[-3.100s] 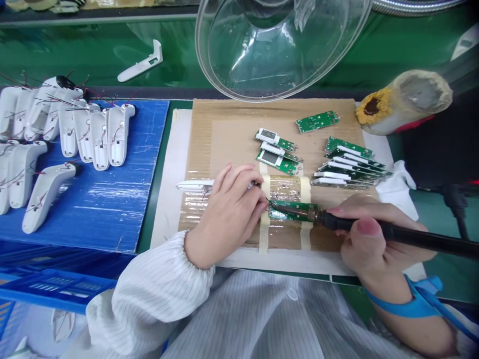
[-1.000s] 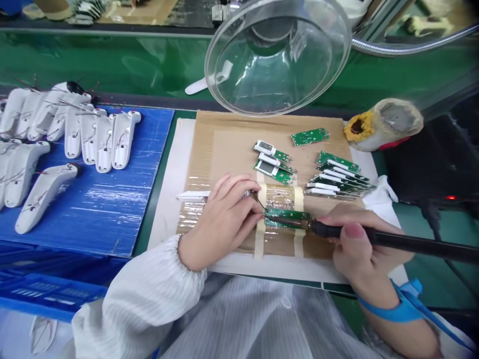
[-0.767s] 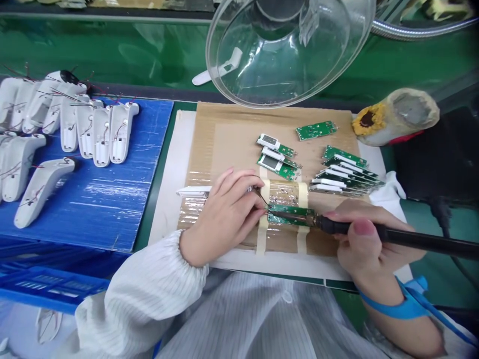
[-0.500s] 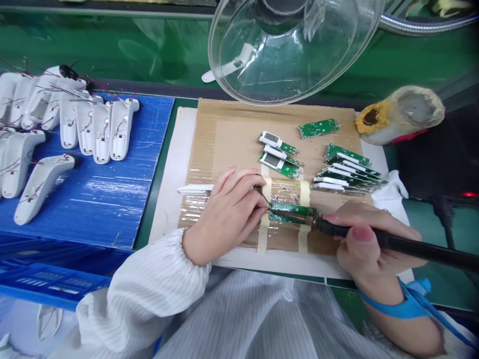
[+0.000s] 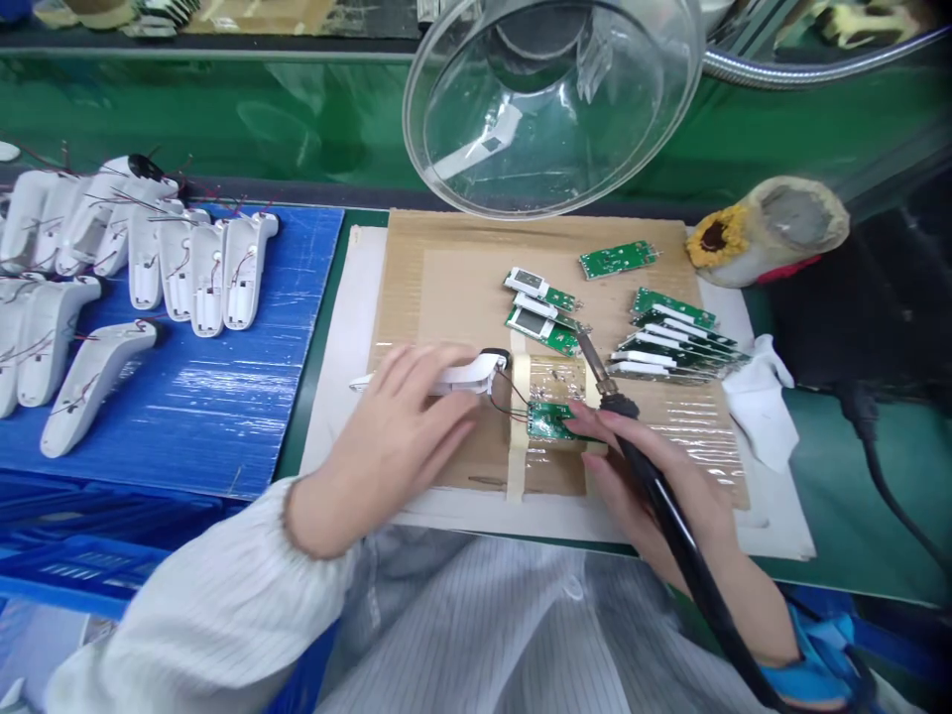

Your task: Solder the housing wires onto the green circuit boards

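Observation:
My left hand (image 5: 394, 441) is closed round a white plastic shell (image 5: 470, 374), shaped like the angled housings on the left, lying on the cardboard. Thin dark wires run from the shell's end to a green circuit board (image 5: 546, 419) between two tape strips. In my right hand (image 5: 661, 486) is a soldering iron (image 5: 638, 446), its metal tip pointing up and away, raised off the board. The thumb and finger of that hand also touch the board's right end. Three boards with white-framed displays (image 5: 539, 312) lie just behind.
More boards (image 5: 669, 342) lie fanned out at the right, near one single board (image 5: 619, 259). A clear funnel-like hood (image 5: 554, 188) hangs over the back. White shells (image 5: 223, 273) rest on a blue board (image 5: 223, 416). A holder with yellow sponge (image 5: 718, 243) stands back right.
The iron's tip has left the wire end of the board and swung upward. My left hand has moved left onto the shell, and my right hand has come in to the board.

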Motion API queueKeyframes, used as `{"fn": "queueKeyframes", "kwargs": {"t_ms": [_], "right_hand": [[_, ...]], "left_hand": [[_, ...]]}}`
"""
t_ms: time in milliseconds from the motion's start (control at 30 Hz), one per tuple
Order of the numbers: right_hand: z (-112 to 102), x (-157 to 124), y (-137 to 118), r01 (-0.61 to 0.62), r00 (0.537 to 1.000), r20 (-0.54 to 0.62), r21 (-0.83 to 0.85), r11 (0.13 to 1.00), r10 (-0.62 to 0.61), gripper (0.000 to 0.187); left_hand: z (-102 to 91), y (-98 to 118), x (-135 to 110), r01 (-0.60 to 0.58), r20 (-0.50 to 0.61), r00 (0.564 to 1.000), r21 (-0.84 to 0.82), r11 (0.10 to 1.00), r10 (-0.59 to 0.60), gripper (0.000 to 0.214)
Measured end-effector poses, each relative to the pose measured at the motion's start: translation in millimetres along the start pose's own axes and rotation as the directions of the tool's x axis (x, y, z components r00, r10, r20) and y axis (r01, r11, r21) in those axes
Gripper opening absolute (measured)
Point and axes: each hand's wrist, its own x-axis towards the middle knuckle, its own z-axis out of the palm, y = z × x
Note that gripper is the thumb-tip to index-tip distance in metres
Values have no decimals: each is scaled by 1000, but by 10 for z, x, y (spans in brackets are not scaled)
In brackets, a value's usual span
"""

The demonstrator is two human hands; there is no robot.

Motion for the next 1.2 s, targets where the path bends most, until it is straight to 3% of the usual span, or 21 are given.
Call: {"fn": "queueKeyframes", "kwargs": {"t_ms": [67,133,267,333,433,567,667,800,1000,1200], "right_hand": [[16,-14,2,63,997,51,-32,998,-61,70],[10,-46,16,66,995,73,10,998,-66,74],[21,-133,22,105,979,163,109,988,-122,94],[64,-168,12,132,973,176,101,986,-149,101],[141,-189,1,141,978,145,69,988,-150,102],[191,-174,0,126,984,116,64,990,-133,102],[199,-168,7,157,981,110,27,987,-159,101],[198,-182,21,215,973,92,-13,977,-213,104],[210,-164,39,204,971,124,-2,979,-203,102],[125,-163,3,114,985,121,94,989,-125,99]], "left_hand": [[-175,5,-164,57,79,995,59,997,-61,22],[-300,106,-298,95,168,981,-4,995,-93,34],[-267,456,-335,84,312,950,-262,961,2,55],[-168,584,-239,50,308,951,-232,971,25,45],[-62,677,-44,-90,292,952,-33,995,95,18],[-13,740,170,-211,314,936,144,967,157,6],[12,736,251,-291,278,929,137,947,246,5],[17,637,246,-337,169,927,-9,941,334,19],[144,556,183,-196,73,970,-315,928,230,19],[318,602,166,-40,-14,999,-434,900,37,8]]}}
